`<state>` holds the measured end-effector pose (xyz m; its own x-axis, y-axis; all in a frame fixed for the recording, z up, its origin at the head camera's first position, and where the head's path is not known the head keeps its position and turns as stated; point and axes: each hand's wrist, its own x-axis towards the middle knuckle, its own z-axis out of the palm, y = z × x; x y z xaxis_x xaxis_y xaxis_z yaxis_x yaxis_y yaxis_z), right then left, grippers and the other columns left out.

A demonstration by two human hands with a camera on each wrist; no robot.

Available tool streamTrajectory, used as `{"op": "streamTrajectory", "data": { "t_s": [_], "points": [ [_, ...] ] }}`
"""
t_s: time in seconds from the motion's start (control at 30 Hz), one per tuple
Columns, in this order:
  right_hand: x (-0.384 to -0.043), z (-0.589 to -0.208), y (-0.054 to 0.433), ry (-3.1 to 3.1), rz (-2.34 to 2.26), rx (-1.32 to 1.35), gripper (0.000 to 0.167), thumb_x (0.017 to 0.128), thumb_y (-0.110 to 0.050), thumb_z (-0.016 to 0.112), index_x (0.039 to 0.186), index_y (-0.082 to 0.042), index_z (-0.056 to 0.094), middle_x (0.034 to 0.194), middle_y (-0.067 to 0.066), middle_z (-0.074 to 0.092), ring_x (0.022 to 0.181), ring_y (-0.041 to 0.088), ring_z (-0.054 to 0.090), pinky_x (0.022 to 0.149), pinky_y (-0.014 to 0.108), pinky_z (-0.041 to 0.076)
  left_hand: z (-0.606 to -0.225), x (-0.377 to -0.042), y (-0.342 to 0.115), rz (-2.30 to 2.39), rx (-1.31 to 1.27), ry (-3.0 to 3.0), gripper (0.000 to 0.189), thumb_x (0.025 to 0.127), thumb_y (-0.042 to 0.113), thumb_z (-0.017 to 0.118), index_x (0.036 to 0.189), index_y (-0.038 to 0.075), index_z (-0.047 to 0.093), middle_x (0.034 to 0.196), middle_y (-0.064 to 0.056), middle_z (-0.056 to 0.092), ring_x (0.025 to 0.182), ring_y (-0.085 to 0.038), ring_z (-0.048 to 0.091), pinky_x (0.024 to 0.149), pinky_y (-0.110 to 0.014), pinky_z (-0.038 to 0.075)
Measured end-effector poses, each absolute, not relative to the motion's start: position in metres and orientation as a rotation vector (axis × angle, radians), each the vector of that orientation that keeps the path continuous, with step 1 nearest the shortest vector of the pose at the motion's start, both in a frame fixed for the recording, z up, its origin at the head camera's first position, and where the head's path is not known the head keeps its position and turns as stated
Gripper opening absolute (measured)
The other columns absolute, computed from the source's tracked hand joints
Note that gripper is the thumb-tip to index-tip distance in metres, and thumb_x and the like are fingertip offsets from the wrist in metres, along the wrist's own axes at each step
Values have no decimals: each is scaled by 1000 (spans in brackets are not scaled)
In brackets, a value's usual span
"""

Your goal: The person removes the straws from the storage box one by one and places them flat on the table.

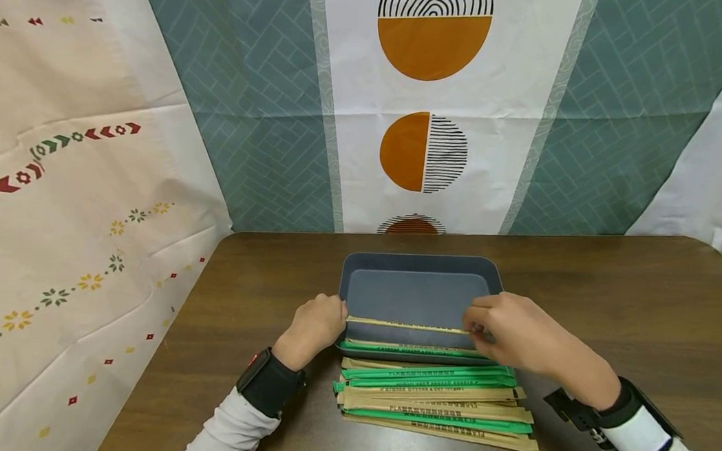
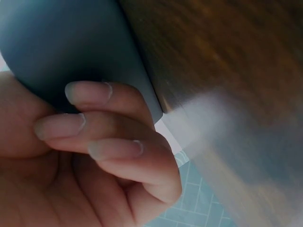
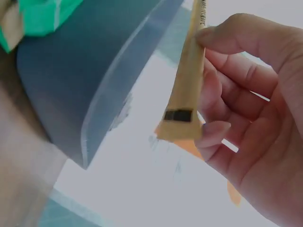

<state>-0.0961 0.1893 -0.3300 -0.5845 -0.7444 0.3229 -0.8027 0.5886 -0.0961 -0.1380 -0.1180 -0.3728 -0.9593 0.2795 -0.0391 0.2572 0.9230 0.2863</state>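
Observation:
A long, slim tan paper sleeve [image 1: 407, 325] with printed lettering stretches between both hands over the dark grey tray [image 1: 422, 259]. My right hand [image 1: 513, 330] pinches its right end between thumb and fingers; in the right wrist view the sleeve [image 3: 186, 85] shows a dark printed block near its tip. At the tray's left rim, my left hand [image 1: 317, 327] grips the other end with curled fingers. Its thumb and index contact is hidden in the left wrist view, where the fingers [image 2: 116, 151] bend in front of the tray wall [image 2: 94, 38]. A green sleeve [image 1: 412, 349] lies inside the tray's near side.
Several green and tan sleeves [image 1: 433, 393] lie stacked on the brown wooden table [image 1: 277, 272], just in front of the tray. Behind the table hangs a patterned teal and white curtain [image 1: 255, 121]; a cream embroidered cloth [image 1: 59, 258] hangs at the left.

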Motion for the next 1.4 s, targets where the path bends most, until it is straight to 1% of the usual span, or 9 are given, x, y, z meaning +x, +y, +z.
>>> {"op": "streamTrajectory", "data": {
  "t_s": [0.27,0.4,0.57,0.7,0.8,0.97,1.2,1.3,1.4],
  "points": [
    [-61,-328,191,-2474,376,1368,26,68,-2,82,78,-20,66,77,-13,60,62,-2,52,56,20,43,-372,-139,-116,390,388,3002,44,102,14,48,58,10,51,50,-3,34,41,-17,42,41,-25,28],
    [-51,-334,191,-2477,355,1388,28,68,-4,83,76,-23,64,76,-15,58,62,-5,48,56,21,41,-372,-139,-116,383,390,3009,43,102,14,48,60,10,53,52,-5,37,43,-18,45,42,-27,31],
    [-45,-345,189,-2568,362,1415,33,70,-2,81,73,-26,57,71,-19,49,59,-7,37,56,19,32,-373,-139,-117,384,390,3023,43,101,14,48,59,10,52,52,-5,37,43,-18,44,42,-27,32],
    [-43,-354,186,-2668,376,1452,35,73,1,78,72,-25,54,69,-20,43,59,-6,30,56,18,31,-374,-139,-117,394,390,3030,43,101,14,48,58,10,52,52,-5,39,44,-17,45,42,-27,33],
    [-42,-358,184,-2767,400,1458,32,76,1,76,73,-23,55,69,-20,42,59,-4,30,53,18,32,-373,-140,-117,398,390,3021,43,102,15,48,59,9,53,53,-5,39,44,-18,46,42,-27,34],
    [-42,-361,182,-2834,394,1440,34,77,-1,76,71,-22,50,67,-18,34,58,-1,26,52,19,28,-371,-139,-116,398,389,3016,42,102,15,47,60,9,53,53,-5,40,45,-17,46,43,-28,34],
    [-42,-361,182,-2872,408,1441,27,80,-4,74,75,-22,55,69,-19,41,57,-3,30,53,18,32,-372,-139,-116,404,381,3002,44,102,14,47,59,9,51,52,-5,37,44,-18,45,42,-27,31],
    [-43,-360,183,-2835,460,1471,27,81,-5,74,76,-23,55,67,-19,41,56,-4,29,51,16,32,-371,-139,-116,411,374,2998,43,102,13,47,59,9,52,53,-5,39,44,-18,46,42,-27,33],
    [-48,-353,186,-2788,541,1472,21,82,-7,75,82,-22,61,72,-16,53,58,-8,38,50,14,35,-369,-138,-116,414,393,3010,43,101,12,48,58,9,51,52,-5,37,43,-17,44,42,-27,33]
  ]
}}
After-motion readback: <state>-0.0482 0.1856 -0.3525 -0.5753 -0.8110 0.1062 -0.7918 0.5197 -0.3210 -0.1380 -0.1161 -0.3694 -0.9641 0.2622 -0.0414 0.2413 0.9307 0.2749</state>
